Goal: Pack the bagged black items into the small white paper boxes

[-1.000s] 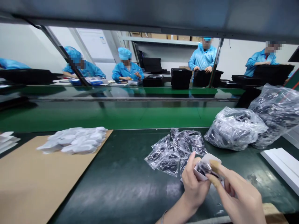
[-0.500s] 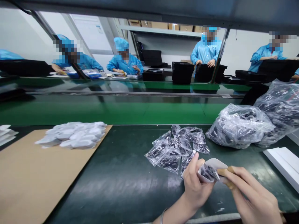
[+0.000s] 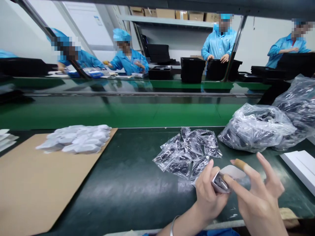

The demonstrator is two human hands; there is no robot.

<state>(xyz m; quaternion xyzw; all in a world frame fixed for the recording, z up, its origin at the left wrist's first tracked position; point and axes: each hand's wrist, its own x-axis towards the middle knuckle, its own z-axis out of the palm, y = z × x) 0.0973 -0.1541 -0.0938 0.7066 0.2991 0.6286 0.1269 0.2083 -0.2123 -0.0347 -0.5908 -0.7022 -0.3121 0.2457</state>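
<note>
Far left: stack of thin white paper-like pieces (image 3: 7,139), cropped by the frame edge. Next, a flat brown cardboard sheet (image 3: 61,177) with a heap of small white folded packets (image 3: 76,140) near its far edge. Then bare dark-green work surface (image 3: 118,193), with a glossy bright-green strip (image 3: 123,113) running along behind it.

Right of middle: loose cluster of small clear plastic bags (image 3: 180,152), black cable-like coils inside. Left hand (image 3: 209,193), silver band on wrist, is just in front of the cluster, fingers wrapped round a small white open-ended carton (image 3: 232,170), flap up. Black plastic-wrapped bundle (image 3: 221,182) sits in the carton mouth. Right hand (image 3: 258,193): thumb at the mouth, against the bundle; other fingers spread wide, index raised near the flap. Tan covers on thumb and index.

Behind the hands, big clear plastic sack (image 3: 256,131), dark contents, second similar sack (image 3: 299,108) beside it. Far right: long flat white box (image 3: 301,168).
</note>
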